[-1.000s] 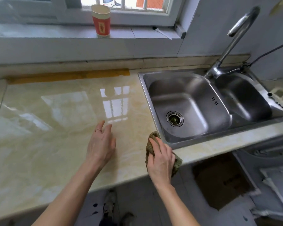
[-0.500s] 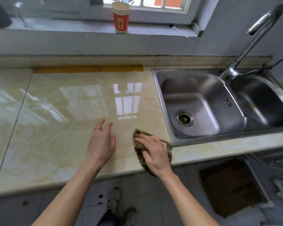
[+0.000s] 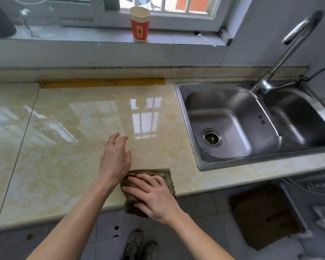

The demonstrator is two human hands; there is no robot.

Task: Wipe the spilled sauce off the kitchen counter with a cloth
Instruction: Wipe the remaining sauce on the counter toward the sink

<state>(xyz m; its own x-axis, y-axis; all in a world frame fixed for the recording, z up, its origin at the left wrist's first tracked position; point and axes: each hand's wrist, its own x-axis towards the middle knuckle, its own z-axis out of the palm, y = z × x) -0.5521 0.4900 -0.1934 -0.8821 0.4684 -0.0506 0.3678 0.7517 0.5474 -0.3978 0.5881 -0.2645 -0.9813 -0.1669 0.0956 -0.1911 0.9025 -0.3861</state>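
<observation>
A glossy cream marble-patterned kitchen counter point(image 3: 64, 156) runs below a tiled windowsill, with a double-basin stainless steel sink point(image 3: 233, 117) set into it at 3 o'clock of the frame and a curved chrome faucet point(image 3: 287, 53) rising at 2 o'clock. A red-and-cream paper cup point(image 3: 140, 24) stands upright on the sill at 12 o'clock, and a clear glass vessel point(image 3: 36, 17) stands well apart from it at 10 o'clock. A strip of yellow-brown tape point(image 3: 101, 82) lies along the back seam of the counter. The olive-green textured cloth point(image 3: 158, 172) lies at the front edge of the counter at 6 o'clock, near the sink's front left corner, its near part hanging over the edge. The right hand point(image 3: 156, 196) presses flat on the cloth, fingers extended and slightly spread, pointing toward 10 o'clock. The left hand point(image 3: 115, 160) is at 11 o'clock of the cloth, its wrist just beside the cloth's far left corner; its fingers are loosely curved and close together, holding nothing, and a thin ring point(image 3: 110, 142) shows on one finger. Whether this hand touches the counter cannot be told. On the floor, a brown cardboard sheet point(image 3: 261, 212) lies at 4 o'clock and the person's shoes point(image 3: 139, 244) show at 6 o'clock.
</observation>
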